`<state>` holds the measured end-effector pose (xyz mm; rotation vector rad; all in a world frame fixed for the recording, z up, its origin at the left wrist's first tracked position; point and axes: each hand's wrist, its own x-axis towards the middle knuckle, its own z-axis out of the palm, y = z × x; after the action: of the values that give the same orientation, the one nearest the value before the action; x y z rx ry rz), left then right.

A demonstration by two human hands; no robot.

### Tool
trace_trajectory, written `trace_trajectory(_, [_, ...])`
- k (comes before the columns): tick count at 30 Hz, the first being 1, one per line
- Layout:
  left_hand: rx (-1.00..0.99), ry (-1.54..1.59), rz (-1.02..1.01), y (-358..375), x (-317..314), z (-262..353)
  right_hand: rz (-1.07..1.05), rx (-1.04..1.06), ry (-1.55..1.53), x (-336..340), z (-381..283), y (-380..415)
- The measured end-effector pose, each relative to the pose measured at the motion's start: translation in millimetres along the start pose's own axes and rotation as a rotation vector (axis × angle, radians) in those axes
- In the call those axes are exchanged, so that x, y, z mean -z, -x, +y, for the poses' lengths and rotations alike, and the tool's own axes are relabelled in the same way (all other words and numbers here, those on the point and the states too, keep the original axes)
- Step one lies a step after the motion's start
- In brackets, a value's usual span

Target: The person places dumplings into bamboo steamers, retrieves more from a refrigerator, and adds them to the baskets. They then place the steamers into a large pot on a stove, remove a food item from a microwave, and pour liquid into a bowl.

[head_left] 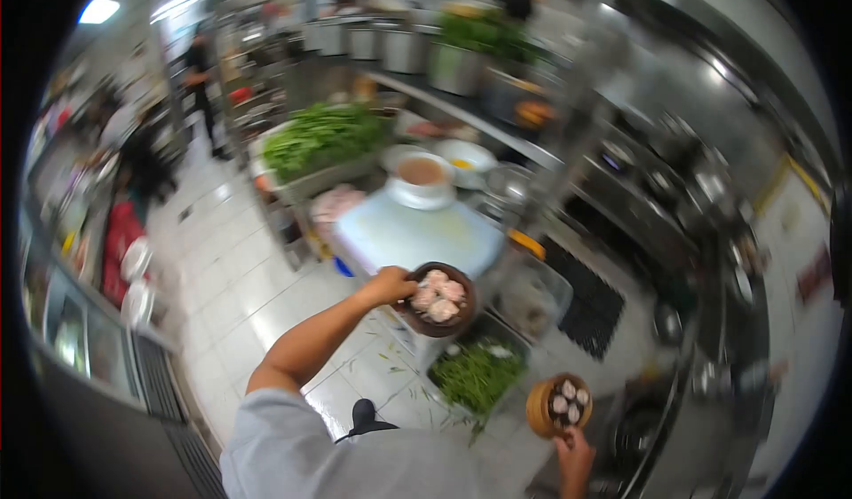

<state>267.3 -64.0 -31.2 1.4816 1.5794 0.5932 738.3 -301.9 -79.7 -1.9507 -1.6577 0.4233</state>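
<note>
My left hand (389,284) grips the rim of a dark brown round steamer basket (441,299) filled with pale pink dumplings, held in the air just short of a white cutting board (417,233). Lower right, my right hand (575,453) holds a lighter bamboo steamer basket (558,404) from below; it also carries several dumplings. Both baskets are upright. The picture is blurred by motion.
Behind the board stand a bowl of brown sauce (421,176) and a tray heaped with green vegetables (321,140). A crate of greens (479,377) sits on the tiled floor below. Steel counters and stoves (674,188) run along the right. People (200,78) stand at the far left.
</note>
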Motion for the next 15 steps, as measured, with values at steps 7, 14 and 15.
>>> trace_trajectory(7, [0.019,0.204,-0.311,6.9,-182.7,88.1,0.100,-0.036,0.049,127.5,91.3,12.4])
trace_trajectory(14, [0.000,0.129,-0.459,-19.7,-298.9,155.3,0.169,-0.071,0.061,214.8,139.2,-40.5])
trace_trajectory(15, [-0.021,0.124,-0.457,-27.5,-311.6,162.0,0.211,-0.040,0.050,219.4,149.3,-49.5])
